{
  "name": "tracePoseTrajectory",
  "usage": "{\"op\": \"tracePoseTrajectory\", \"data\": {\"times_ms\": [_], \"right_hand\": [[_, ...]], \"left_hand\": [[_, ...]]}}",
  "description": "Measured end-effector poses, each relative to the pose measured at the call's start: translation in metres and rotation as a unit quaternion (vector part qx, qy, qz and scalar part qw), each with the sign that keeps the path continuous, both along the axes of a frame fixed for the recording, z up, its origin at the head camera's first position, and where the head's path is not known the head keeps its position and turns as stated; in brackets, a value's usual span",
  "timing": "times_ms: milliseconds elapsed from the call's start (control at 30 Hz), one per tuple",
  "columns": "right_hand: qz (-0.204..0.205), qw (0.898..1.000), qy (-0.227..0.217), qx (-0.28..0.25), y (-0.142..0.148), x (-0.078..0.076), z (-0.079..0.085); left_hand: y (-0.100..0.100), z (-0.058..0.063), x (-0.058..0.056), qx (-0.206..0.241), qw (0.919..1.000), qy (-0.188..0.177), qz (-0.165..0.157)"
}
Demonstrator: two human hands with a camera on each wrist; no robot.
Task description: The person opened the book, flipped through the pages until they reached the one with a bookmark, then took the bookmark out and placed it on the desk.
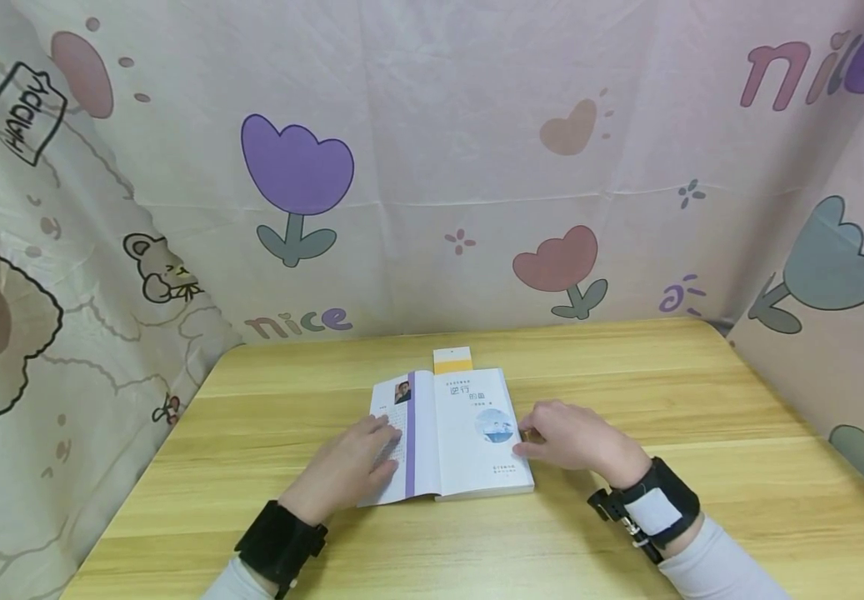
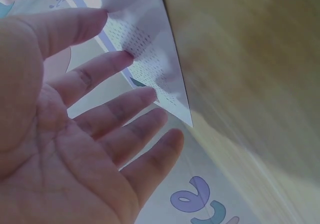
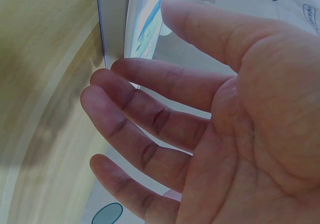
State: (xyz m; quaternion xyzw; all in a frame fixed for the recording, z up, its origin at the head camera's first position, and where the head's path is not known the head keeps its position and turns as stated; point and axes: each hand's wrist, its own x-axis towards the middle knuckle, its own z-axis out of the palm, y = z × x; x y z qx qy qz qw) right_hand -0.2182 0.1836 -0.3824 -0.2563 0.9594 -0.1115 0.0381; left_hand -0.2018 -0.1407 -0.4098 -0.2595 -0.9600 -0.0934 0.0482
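Note:
An open book (image 1: 475, 458) lies on the wooden table, its title page showing a round blue picture. To the left is the inside of its cover flap (image 1: 422, 433), with a purple stripe, small print and a portrait photo. My left hand (image 1: 347, 467) rests on that flap with spread, straight fingers; in the left wrist view the fingertips (image 2: 125, 59) touch the printed side. At the book's right edge is my right hand (image 1: 577, 437), thumb by the title page. In the right wrist view its loosely bent fingers (image 3: 165, 119) lie beside the page block (image 3: 115, 24).
A white and yellow card-like piece (image 1: 452, 360) sticks out past the book's top edge. The wooden table (image 1: 252, 417) extends around the book. A patterned cloth (image 1: 432, 167) hangs behind the table and along both sides.

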Motion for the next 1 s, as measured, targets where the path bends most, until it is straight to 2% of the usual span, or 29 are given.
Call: {"op": "tracePoseTrajectory", "data": {"times_ms": [233, 1000], "right_hand": [[-0.004, 1.000, -0.007, -0.002, -0.0010, 0.0012, 0.0012], [-0.034, 0.999, -0.033, -0.006, -0.0008, 0.0013, 0.0041]], "left_hand": [[-0.0035, -0.0044, -0.0010, 0.001, 0.9995, -0.025, -0.016], [-0.0012, -0.0048, 0.0001, -0.012, 0.9998, -0.003, -0.015]]}}
